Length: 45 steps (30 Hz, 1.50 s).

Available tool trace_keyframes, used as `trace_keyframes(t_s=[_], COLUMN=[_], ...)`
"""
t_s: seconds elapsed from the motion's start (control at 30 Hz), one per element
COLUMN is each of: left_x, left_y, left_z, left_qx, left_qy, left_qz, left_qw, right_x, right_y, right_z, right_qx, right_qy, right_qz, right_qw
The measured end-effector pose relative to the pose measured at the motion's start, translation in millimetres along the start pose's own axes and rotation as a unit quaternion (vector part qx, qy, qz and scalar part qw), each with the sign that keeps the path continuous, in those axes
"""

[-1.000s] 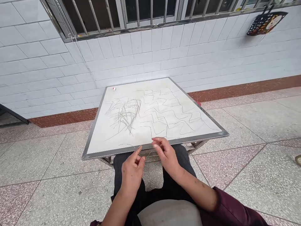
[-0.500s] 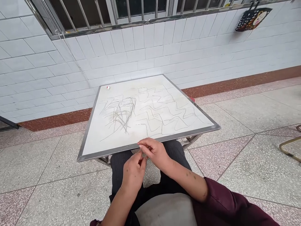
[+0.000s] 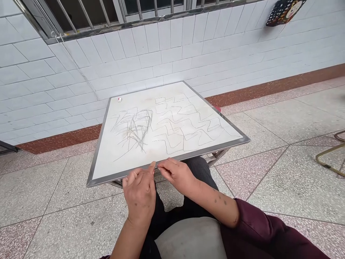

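Note:
In front of my lap stands a white-topped table with a grey metal rim. My left hand is at the near edge, its fingers curled and the thumb stretched toward my other hand. Close beside it, my right hand pinches with thumb and forefinger just over the rim. Whatever lies in either hand is too thin or hidden to make out. Left of the middle, a tangle of thin dark strands covers the tabletop. To its right run several wavy thin dark lines, strands or drawn marks; I cannot tell which.
A small white and red item sits at the table's far left corner. Behind is a white tiled wall with a barred window. A dotted bag hangs at upper right. A metal tube frame stands on the floor at right.
My hands have come apart slightly. The left one has moved left and turned palm down over the table's edge, while the right has stayed nearly in place. The view has tilted a little downward.

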<state>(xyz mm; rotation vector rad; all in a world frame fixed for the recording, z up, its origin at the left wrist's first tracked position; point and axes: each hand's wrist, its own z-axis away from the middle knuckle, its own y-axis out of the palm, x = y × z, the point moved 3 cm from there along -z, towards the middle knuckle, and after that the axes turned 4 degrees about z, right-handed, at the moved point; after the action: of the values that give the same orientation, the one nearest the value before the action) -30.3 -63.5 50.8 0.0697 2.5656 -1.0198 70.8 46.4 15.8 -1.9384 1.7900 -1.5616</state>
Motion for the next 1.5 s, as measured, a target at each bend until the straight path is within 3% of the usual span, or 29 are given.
trace_keyframes(t_s=[0.17,0.5,1.07,1.3,1.5], left_x=[2.6,-2.0,0.1,3.9,6.0], left_y=[2.9,2.1,1.1,-1.2,-0.5], left_z=[0.9,-0.7,-2.3,-4.8,-3.0], left_qx=[0.001,0.054,0.08,0.077,0.057], left_qy=[-0.002,-0.086,-0.152,-0.204,-0.27], left_qz=[0.021,0.102,0.124,0.157,0.226], left_qw=[1.0,0.99,0.977,0.963,0.934], right_x=[2.2,5.0,5.8,11.6,10.6], right_y=[-1.0,-1.0,0.4,0.4,0.7], right_z=[-0.3,0.4,2.2,4.5,6.0], right_qx=[-0.003,-0.018,-0.019,-0.033,-0.068], right_qy=[0.003,0.028,0.091,0.015,0.024], right_qz=[0.009,0.015,0.014,0.021,-0.019], right_qw=[1.0,0.999,0.996,0.999,0.997])
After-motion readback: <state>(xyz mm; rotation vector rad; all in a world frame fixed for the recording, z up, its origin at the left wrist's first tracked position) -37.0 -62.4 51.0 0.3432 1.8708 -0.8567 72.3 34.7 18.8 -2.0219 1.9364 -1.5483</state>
